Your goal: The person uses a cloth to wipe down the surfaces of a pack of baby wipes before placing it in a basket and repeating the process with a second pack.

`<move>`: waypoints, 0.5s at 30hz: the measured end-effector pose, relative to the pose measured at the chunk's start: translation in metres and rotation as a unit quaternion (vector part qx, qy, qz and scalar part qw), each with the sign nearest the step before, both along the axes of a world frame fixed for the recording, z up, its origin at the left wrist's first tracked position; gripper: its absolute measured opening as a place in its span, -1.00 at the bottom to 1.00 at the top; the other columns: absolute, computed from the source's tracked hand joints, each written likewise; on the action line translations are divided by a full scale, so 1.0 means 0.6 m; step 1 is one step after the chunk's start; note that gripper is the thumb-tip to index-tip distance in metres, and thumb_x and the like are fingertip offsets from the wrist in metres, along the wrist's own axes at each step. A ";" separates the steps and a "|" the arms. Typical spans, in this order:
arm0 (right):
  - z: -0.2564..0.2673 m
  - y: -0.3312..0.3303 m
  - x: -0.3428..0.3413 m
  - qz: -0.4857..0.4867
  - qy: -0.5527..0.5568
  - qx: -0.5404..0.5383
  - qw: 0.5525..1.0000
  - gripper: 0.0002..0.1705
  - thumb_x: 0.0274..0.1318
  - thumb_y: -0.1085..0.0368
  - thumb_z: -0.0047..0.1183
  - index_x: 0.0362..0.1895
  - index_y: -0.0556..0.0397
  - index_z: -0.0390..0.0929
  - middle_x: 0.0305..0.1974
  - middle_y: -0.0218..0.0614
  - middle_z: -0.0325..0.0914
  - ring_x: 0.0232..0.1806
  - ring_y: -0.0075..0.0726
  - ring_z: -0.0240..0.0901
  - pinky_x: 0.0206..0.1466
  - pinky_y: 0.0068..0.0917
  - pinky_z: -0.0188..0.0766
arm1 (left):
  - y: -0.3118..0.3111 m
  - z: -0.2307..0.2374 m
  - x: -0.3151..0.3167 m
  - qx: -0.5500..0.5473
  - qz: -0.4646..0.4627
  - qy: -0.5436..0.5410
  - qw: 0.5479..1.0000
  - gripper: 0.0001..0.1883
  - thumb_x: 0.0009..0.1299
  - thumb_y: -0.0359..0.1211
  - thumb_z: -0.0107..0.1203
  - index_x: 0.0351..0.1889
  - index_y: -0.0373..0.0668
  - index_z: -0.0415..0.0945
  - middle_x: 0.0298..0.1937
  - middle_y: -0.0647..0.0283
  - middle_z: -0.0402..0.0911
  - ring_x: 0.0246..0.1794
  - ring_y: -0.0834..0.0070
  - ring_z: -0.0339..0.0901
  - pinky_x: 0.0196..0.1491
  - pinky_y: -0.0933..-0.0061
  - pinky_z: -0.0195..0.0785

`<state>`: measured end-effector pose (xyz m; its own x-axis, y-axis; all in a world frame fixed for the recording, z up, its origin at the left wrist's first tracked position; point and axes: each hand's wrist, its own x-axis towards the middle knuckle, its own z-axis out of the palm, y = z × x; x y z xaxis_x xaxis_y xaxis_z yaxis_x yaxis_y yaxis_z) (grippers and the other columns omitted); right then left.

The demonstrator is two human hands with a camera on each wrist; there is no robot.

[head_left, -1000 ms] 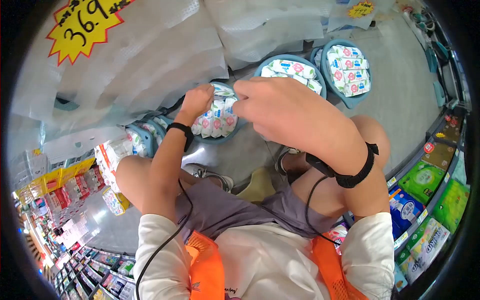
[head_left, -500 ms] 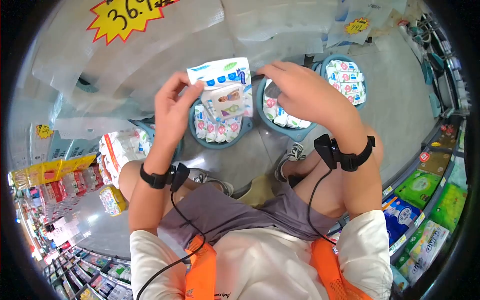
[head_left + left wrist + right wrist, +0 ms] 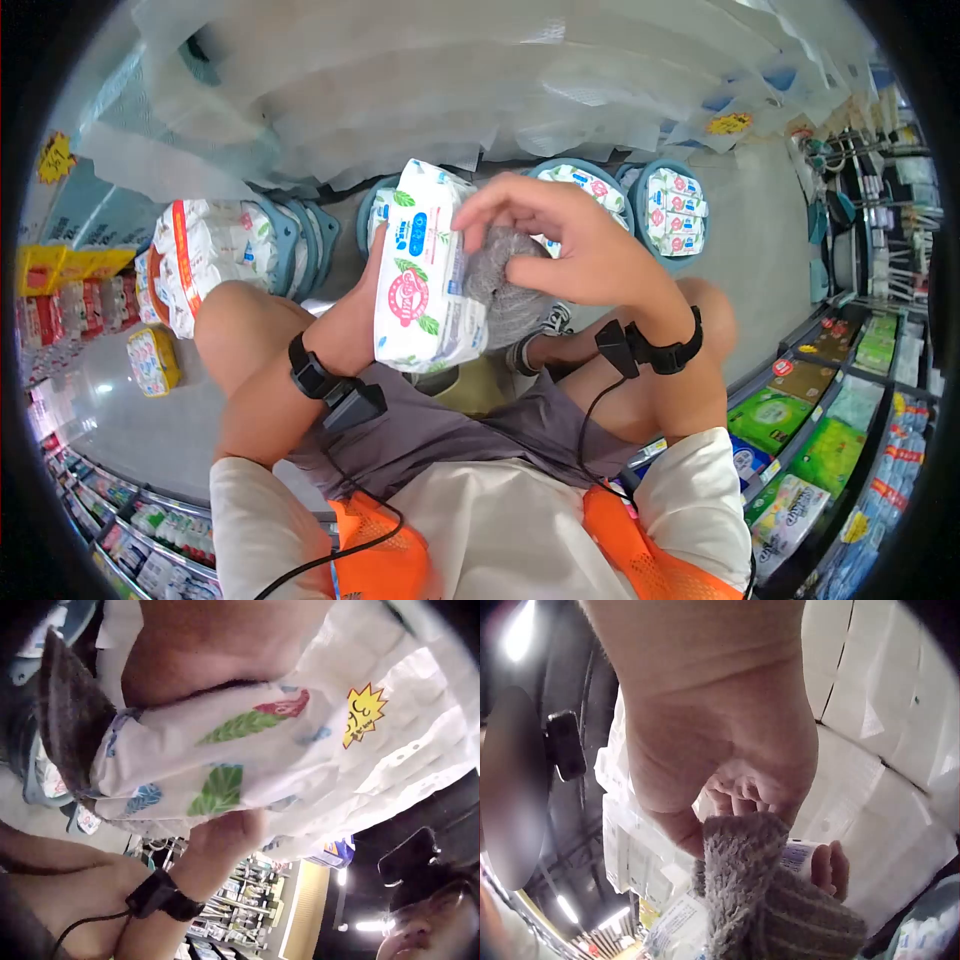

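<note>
The right hand [image 3: 585, 240] pinches a fuzzy grey cloth [image 3: 503, 290] between thumb and fingers, and the cloth lies against the side of a white wipes pack [image 3: 412, 275]. The left hand [image 3: 350, 322] grips that pack, its fingertips curled round the far edge, as the right wrist view shows. The pack is held up in front of the person's body, above the knees, its face with the pink round print and green leaves turned up to the head camera.

Past the hands, a near tub [image 3: 364, 222] is partly hidden behind the pack. To its right, a middle tub [image 3: 575, 163] and a right-hand tub [image 3: 668, 264] hold more white packs. Off to the left, near one knee, white packages with a red stripe [image 3: 200, 255] stand beside teal tubs [image 3: 287, 228], and a yellow package [image 3: 152, 362] sits on the floor [image 3: 120, 425].
</note>
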<state>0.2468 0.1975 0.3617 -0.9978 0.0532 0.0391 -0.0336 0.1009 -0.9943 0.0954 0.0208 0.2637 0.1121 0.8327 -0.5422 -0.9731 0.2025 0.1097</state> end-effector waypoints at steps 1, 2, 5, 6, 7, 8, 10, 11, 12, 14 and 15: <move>0.007 -0.001 -0.005 0.005 0.012 -0.009 1.000 -0.42 -0.08 0.63 0.05 0.15 0.20 0.63 0.03 -0.23 0.61 0.15 -0.32 0.57 0.36 -0.31 0.42 | -0.006 -0.014 0.002 -0.009 0.007 -0.008 1.000 -0.38 0.62 0.13 -0.24 0.21 -0.12 0.63 0.05 0.05 0.76 -0.01 0.09 0.78 0.06 -0.07 0.70; 0.016 0.005 -0.008 0.005 0.038 0.011 0.999 -0.43 -0.08 0.62 0.10 0.13 0.17 0.66 0.09 -0.22 0.58 0.17 -0.39 0.52 0.24 -0.40 0.46 | -0.008 -0.022 -0.002 -0.016 0.012 -0.013 1.000 -0.38 0.62 0.14 -0.23 0.20 -0.12 0.64 0.03 0.05 0.77 -0.03 0.08 0.79 0.04 -0.05 0.71; 0.049 0.018 -0.013 -0.050 0.149 -0.041 0.987 -0.42 -0.10 0.65 0.11 0.13 0.18 0.65 0.06 -0.20 0.57 0.20 -0.34 0.51 0.28 -0.37 0.45 | -0.004 -0.012 -0.002 0.072 0.029 -0.079 0.994 -0.37 0.63 0.16 -0.23 0.20 -0.11 0.65 -0.02 0.06 0.80 -0.12 0.11 0.81 -0.06 0.03 0.74; 0.052 0.024 -0.013 -0.075 0.165 -0.048 0.982 -0.43 -0.07 0.64 0.14 0.14 0.18 0.65 0.07 -0.19 0.57 0.21 -0.33 0.50 0.28 -0.37 0.46 | -0.006 0.040 -0.001 -0.007 0.019 -0.048 0.999 -0.37 0.64 0.16 -0.23 0.17 -0.11 0.66 -0.11 0.11 0.82 -0.21 0.18 0.82 -0.15 0.13 0.75; 0.055 0.029 -0.011 -0.101 0.181 -0.056 0.977 -0.44 -0.05 0.63 0.17 0.14 0.18 0.65 0.08 -0.18 0.57 0.22 -0.32 0.49 0.27 -0.36 0.47 | -0.005 0.060 -0.003 0.009 0.004 -0.052 0.999 -0.37 0.65 0.16 -0.24 0.16 -0.10 0.67 -0.11 0.13 0.82 -0.21 0.21 0.82 -0.16 0.15 0.75; 0.056 0.029 -0.012 -0.126 0.194 -0.063 0.971 -0.45 -0.02 0.62 0.20 0.15 0.18 0.65 0.09 -0.17 0.56 0.23 -0.31 0.49 0.26 -0.35 0.48 | -0.005 0.073 -0.004 0.025 -0.010 -0.058 0.998 -0.37 0.65 0.16 -0.25 0.15 -0.10 0.67 -0.11 0.15 0.82 -0.21 0.24 0.82 -0.17 0.16 0.75; 0.057 0.007 -0.025 -0.125 0.179 0.082 0.972 -0.52 0.05 0.56 0.25 0.13 0.15 0.67 0.09 -0.19 0.58 0.20 -0.29 0.51 0.19 -0.36 0.51 | 0.003 0.055 -0.001 0.016 0.005 -0.026 1.000 -0.36 0.67 0.17 -0.29 0.16 -0.11 0.65 -0.12 0.15 0.81 -0.20 0.27 0.82 -0.20 0.23 0.74; 0.058 -0.003 -0.032 -0.124 0.172 0.155 0.965 -0.56 0.09 0.54 0.28 0.12 0.13 0.68 0.09 -0.20 0.58 0.18 -0.28 0.52 0.16 -0.36 0.52 | -0.006 0.052 -0.001 0.004 -0.001 0.019 1.000 -0.35 0.68 0.17 -0.31 0.18 -0.12 0.63 -0.10 0.14 0.81 -0.17 0.28 0.82 -0.17 0.24 0.74; 0.065 -0.008 -0.038 -0.099 0.147 0.325 0.929 -0.64 0.11 0.47 0.33 0.03 0.11 0.70 -0.01 -0.20 0.57 0.03 -0.14 0.57 0.01 -0.32 0.55 | -0.014 0.092 -0.001 -0.010 -0.008 0.062 0.998 -0.35 0.68 0.17 -0.32 0.20 -0.12 0.61 -0.08 0.13 0.80 -0.15 0.29 0.82 -0.15 0.24 0.75; 0.034 -0.031 -0.057 -0.098 0.196 0.395 0.892 -0.66 0.07 0.46 0.35 -0.01 0.09 0.70 -0.06 -0.19 0.55 -0.07 -0.06 0.56 -0.06 -0.27 0.53 | -0.012 0.052 -0.001 0.116 0.042 -0.049 0.991 -0.37 0.71 0.13 -0.34 0.27 -0.15 0.53 0.01 0.11 0.76 -0.04 0.28 0.80 -0.03 0.22 0.75; 0.027 -0.036 -0.059 -0.093 0.204 0.409 0.884 -0.65 0.04 0.45 0.36 -0.02 0.10 0.70 -0.07 -0.18 0.55 -0.10 -0.04 0.55 -0.08 -0.25 0.53 | -0.011 0.086 0.002 0.048 0.025 0.044 0.998 -0.39 0.71 0.12 -0.34 0.26 -0.15 0.53 0.03 0.11 0.75 -0.01 0.27 0.79 0.00 0.21 0.74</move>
<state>0.2111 0.1756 0.3781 -0.8687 0.0021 0.4953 -0.2800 0.8227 -0.4947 0.0965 0.0139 0.3153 0.0239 0.8849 -0.4651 -0.9674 0.1378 0.2124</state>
